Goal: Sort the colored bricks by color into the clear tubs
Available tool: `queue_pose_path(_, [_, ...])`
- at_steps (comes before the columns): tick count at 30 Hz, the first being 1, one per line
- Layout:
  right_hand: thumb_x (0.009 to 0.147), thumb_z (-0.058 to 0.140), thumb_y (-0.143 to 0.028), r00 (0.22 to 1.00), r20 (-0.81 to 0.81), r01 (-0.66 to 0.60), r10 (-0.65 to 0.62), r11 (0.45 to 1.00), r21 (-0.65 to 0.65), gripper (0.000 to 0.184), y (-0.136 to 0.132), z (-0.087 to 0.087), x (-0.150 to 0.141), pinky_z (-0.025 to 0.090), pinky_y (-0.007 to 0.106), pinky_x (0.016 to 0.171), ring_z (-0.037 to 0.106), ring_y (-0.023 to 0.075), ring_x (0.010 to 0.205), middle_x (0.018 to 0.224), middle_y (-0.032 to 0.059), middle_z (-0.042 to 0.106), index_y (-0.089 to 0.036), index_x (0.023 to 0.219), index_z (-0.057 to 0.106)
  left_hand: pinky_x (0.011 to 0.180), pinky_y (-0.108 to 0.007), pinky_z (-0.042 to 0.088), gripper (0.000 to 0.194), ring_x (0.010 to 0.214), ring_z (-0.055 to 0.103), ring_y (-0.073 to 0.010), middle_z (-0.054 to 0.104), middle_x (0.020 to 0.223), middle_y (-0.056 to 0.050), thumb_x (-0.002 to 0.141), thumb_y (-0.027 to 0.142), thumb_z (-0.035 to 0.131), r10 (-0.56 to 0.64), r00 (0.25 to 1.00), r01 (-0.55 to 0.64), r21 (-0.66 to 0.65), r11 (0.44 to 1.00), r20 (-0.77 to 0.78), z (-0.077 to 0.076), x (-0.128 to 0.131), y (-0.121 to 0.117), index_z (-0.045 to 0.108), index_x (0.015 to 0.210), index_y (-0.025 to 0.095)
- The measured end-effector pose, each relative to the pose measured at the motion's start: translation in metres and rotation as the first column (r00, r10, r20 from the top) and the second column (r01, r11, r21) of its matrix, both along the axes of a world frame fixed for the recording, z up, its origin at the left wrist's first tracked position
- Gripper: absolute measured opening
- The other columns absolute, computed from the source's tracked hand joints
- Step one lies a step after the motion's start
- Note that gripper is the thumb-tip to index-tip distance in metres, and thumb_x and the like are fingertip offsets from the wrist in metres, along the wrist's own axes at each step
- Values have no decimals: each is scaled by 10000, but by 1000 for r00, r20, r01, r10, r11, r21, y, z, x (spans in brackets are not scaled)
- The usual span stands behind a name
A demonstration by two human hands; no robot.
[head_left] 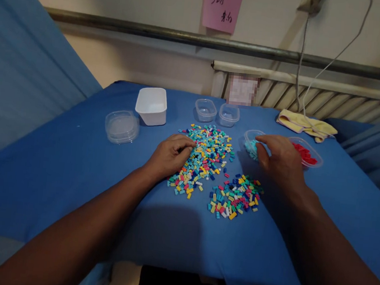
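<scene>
The left hand (171,156) has its thumb and forefinger brought together at the right side of the fingertips, over the left edge of a large pile of small plastic building bricks (205,155); whether a brick is pinched there cannot be told. The right hand (280,162) is raised, thumb and forefinger curved with a gap between their tips, beside a clear tub of light-blue bricks (251,149); its other fingers are hard to make out.

The large pile is a loose, knobbly spread of rectangular pieces in turquoise, yellow, pink, white and dark blue. Near and to the right of it lies a smaller pile of mixed bricks (235,196), just as jumbled. Partly behind the right hand, on the right, a clear tub of red bricks (306,153) shows thin, see-through walls.

At the far side, two clear square tubs with rounded corners (205,111) sit close together. Left of them stands a deep, opaque white tub (151,107) with smooth tapering sides, and nearer and to its left is a stack of transparent lids (122,128). A folded yellow cloth (306,125), soft and creased, lies at the far right. Everything rests on a matte blue cloth cover (167,239); beyond it are a ribbed radiator (282,91) and a metal pipe (173,34) along the wall.
</scene>
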State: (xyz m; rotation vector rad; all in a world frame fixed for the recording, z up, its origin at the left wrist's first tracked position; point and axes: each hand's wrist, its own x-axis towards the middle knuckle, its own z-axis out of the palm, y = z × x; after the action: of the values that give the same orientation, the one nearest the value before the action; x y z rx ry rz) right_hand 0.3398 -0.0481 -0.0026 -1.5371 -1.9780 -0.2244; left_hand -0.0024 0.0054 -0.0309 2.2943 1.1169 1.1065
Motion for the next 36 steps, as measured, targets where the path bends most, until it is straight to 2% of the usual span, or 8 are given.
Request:
queue_pose_path(2, [1081, 530, -257, 979, -36, -204, 203, 978, -32, 315, -7, -5, -21, 543, 528, 1102, 711, 316, 1219, 1295, 154, 784, -209, 1301, 752, 1046, -496, 609, 219, 1104, 756, -240, 819, 1117, -68, 990, 267, 628, 0, 1000, 0, 0, 1000, -1, 0, 0, 0, 831, 1065, 241])
queue_pose_path(4, [1066, 545, -198, 877, -40, -481, 479, 869, -118, 374, -12, -11, -43, 540, 525, 1143, 676, 292, 1330, 1427, 132, 737, -246, 1391, 723, 1049, -492, 607, 217, 1114, 757, -243, 819, 1124, -66, 990, 266, 630, 0, 1000, 0, 5, 1000, -7, 0, -1, 0, 831, 1071, 248])
queue_pose_path(7, [1029, 557, -119, 759, -6, -629, 651, 731, -263, 508, -15, -18, -65, 474, 546, 1233, 519, 289, 1541, 1643, 137, 580, -242, 1513, 648, 1058, -483, 602, 215, 1119, 756, -246, 821, 1121, -67, 984, 254, 633, 3, 1000, -2, 18, 1000, -11, 1, -1, -1, 832, 1067, 247])
queue_pose_path(11, [1027, 540, -110, 751, 7, -621, 660, 710, -331, 438, -15, -14, -60, 520, 509, 1189, 639, 278, 1417, 1521, 137, 688, -213, 1417, 710, 1040, -465, 603, 212, 1102, 757, -242, 819, 1106, -65, 984, 245, 632, 2, 1000, -2, 20, 1000, -3, 2, -1, -2, 833, 1052, 249])
queue_pose_path(16, [967, 526, -53, 796, -62, -601, 602, 776, -191, 387, -17, -9, -44, 619, 455, 1012, 752, 257, 1135, 1196, 121, 805, -196, 1241, 758, 1034, -458, 602, 215, 1098, 762, -243, 824, 1109, -70, 988, 251, 626, -16, 1000, 16, 18, 1000, -5, 1, 0, -2, 830, 1054, 236])
queue_pose_path(24, [1057, 539, -166, 663, 2, -709, 748, 629, -319, 419, -26, -5, -74, 455, 553, 1266, 534, 292, 1538, 1577, 162, 643, -177, 1453, 676, 1047, -485, 604, 221, 1105, 760, -248, 824, 1114, -72, 989, 258, 621, -11, 1000, 11, 29, 1000, -5, 1, 0, -1, 831, 1055, 237])
queue_pose_path(30, [1043, 592, -189, 727, -61, -679, 684, 702, -216, 357, -28, -5, -54, 534, 549, 1198, 682, 296, 1373, 1455, 125, 737, -229, 1360, 749, 1056, -486, 607, 216, 1118, 759, -250, 827, 1116, -62, 969, 238, 626, -6, 1000, 6, 15, 1000, -10, 2, 1, -3, 828, 1046, 250])
queue_pose_path(36, [1089, 556, -242, 751, -23, -638, 660, 717, -282, 271, -33, 0, -48, 611, 476, 1054, 760, 276, 1168, 1269, 121, 805, -219, 1219, 793, 1062, -490, 600, 216, 1131, 757, -252, 825, 1125, -66, 977, 245, 630, -2, 1000, 2, 4, 1000, -2, 2, 0, -4, 827, 1065, 246])
